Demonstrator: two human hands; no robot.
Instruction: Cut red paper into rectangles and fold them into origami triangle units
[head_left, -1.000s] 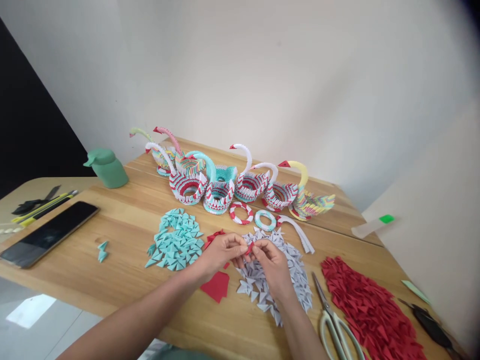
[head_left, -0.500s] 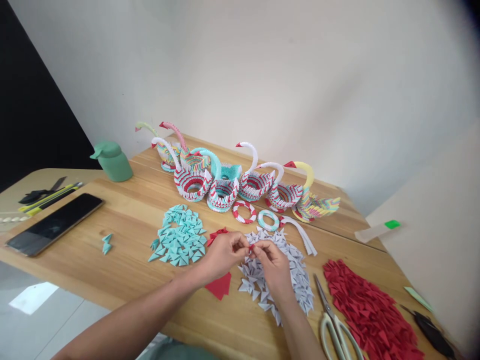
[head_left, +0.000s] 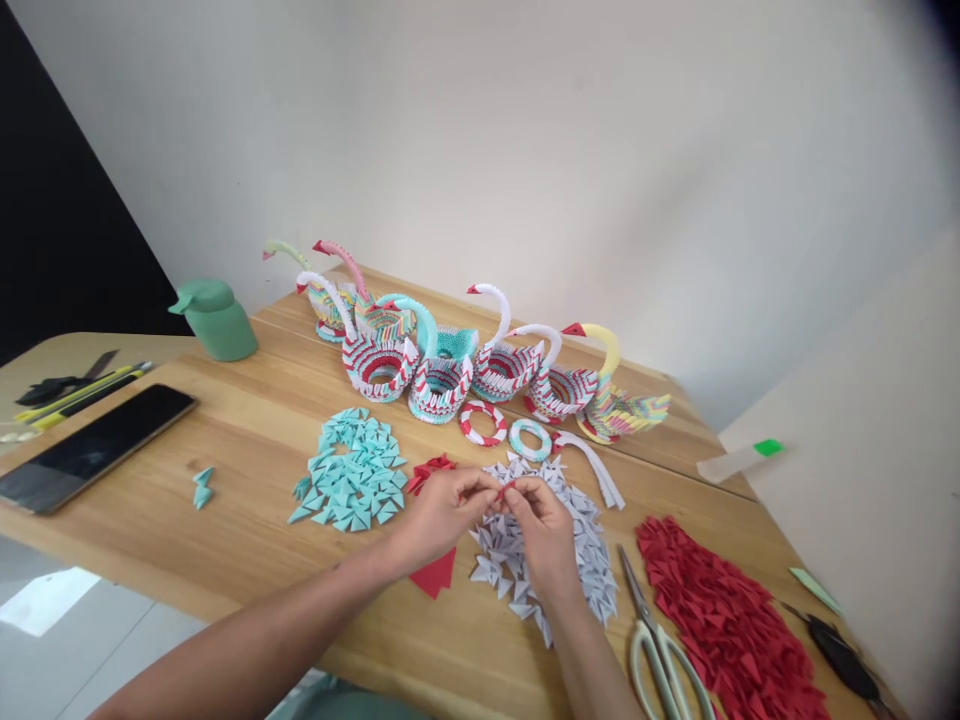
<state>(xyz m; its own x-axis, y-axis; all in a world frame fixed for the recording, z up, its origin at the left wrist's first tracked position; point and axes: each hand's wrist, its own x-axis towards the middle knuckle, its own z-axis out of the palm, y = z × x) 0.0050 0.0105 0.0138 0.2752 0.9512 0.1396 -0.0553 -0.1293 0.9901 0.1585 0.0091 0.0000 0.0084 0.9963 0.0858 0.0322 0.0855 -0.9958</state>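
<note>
The left hand (head_left: 439, 515) and right hand (head_left: 547, 535) pinch a red slip (head_left: 508, 489), mostly hidden between them; toward the tabletop (head_left: 255, 545) front edge, scissors (head_left: 649, 622) are partly cut off.

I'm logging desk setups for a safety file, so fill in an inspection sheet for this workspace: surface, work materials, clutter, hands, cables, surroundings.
Surface: wooden table, with a seam towards the back.
Work materials: red piece in the fingers; teal pile, grey pile and red pile of folded paper; swans behind.
Clutter: phone at the left, scissors beside the red pile, green container at the back left.
Hands: left hand and right hand both pinch the red piece, above the grey pile.
Cables: nothing seen.
Surroundings: pale wall behind, tiled floor at lower left.
</note>
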